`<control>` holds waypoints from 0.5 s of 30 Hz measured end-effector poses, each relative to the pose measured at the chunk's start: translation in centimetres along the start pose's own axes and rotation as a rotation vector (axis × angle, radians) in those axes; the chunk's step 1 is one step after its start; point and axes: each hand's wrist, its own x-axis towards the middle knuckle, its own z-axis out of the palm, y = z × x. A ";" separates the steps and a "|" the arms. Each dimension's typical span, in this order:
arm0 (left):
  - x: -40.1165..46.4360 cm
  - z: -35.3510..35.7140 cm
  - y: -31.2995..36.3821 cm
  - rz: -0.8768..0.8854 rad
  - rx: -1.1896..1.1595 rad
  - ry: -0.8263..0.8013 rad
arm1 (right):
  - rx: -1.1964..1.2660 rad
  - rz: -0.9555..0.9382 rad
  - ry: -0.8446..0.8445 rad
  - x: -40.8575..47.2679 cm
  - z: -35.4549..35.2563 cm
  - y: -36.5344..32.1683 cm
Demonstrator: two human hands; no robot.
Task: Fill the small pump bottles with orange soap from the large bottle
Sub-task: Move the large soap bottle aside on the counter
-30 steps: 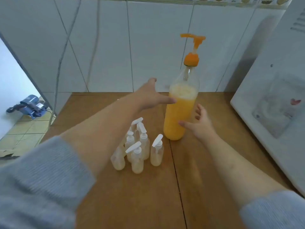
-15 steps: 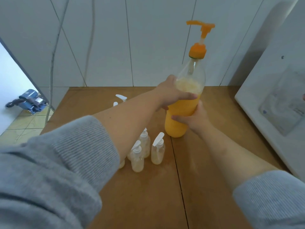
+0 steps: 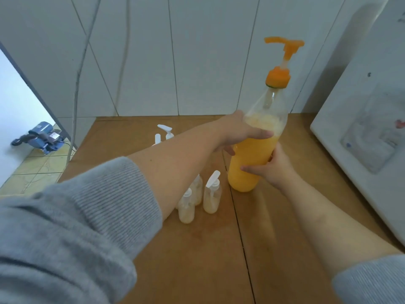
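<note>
Large bottle (image 3: 254,159), orange soap, orange pump (image 3: 282,60): at the back of the wooden worktop (image 3: 197,260), gripped by both hands, left hand (image 3: 238,132) high, right hand (image 3: 271,167) low. Small pump bottles (image 3: 197,198): clustered just left of it, under the left forearm.

White tiled wall (image 3: 142,58) behind a brown wood table (image 3: 197,260). Two cables (image 3: 81,62) hang down the wall. White appliance (image 3: 361,139) at table's right. Left of table: yellowish tile floor (image 3: 32,172), w/ blue device (image 3: 41,137).
</note>
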 end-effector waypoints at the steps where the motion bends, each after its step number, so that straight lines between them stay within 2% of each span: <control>1: -0.2 0.2 0.2 0.008 0.003 -0.019 | -0.008 0.011 0.007 -0.4 -0.3 0.1; 6: -1.0 1.3 0.4 0.050 0.041 -0.089 | -0.024 0.022 0.020 -2.4 -1.0 0.4; 11: -2.0 1.4 0.2 0.077 0.145 -0.043 | -0.067 0.044 0.039 -3.7 -0.7 -0.2; 13: -2.9 0.5 0.3 0.104 0.306 0.038 | -0.182 0.167 0.046 -3.9 -0.4 -0.2; 15: -4.6 -1.0 0.2 0.145 0.401 0.156 | -0.365 0.393 -0.032 -4.8 -0.1 -0.6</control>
